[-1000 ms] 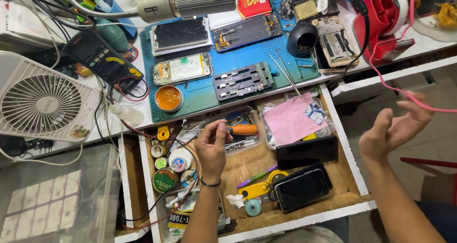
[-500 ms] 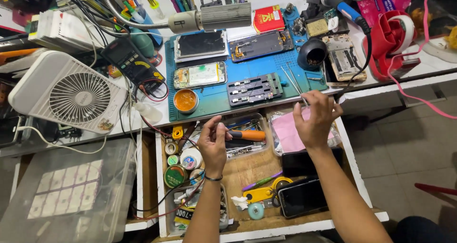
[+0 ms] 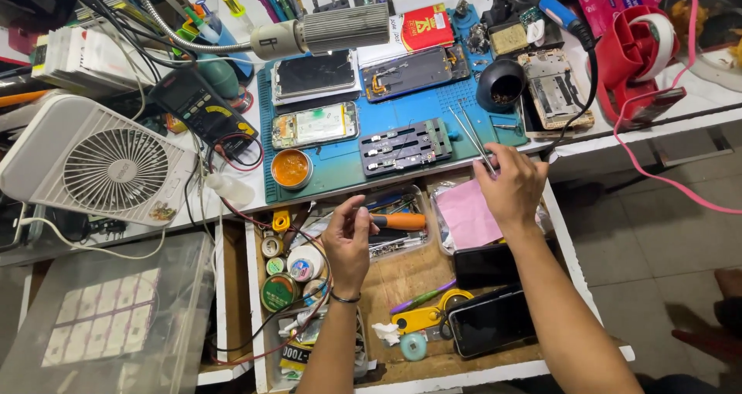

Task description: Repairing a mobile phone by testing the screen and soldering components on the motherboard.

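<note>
My left hand (image 3: 348, 243) hovers over the open wooden drawer (image 3: 402, 274) and grips an orange-handled screwdriver (image 3: 400, 221), which sticks out to the right over a clear plastic tray. My right hand (image 3: 512, 187) is at the front edge of the blue work mat (image 3: 471, 104). Its fingertips pinch the near end of thin metal tweezers (image 3: 468, 134) that lie slanted on the mat. A dark metal holder block (image 3: 406, 147) sits on the mat just left of the tweezers. A pink bag (image 3: 471, 216) lies under my right wrist.
Opened phones (image 3: 313, 73) lie on the mat, beside an orange tin (image 3: 292, 168) and a black cup (image 3: 501, 85). A white fan (image 3: 108, 166) and a multimeter (image 3: 202, 108) are on the left, and a red tape dispenser (image 3: 638, 62) is on the right. Two dark phones (image 3: 491, 320) lie in the drawer.
My right hand came in from the open air on the right to the mat's front edge and closed on the tweezers. My left hand stayed over the drawer with the screwdriver.
</note>
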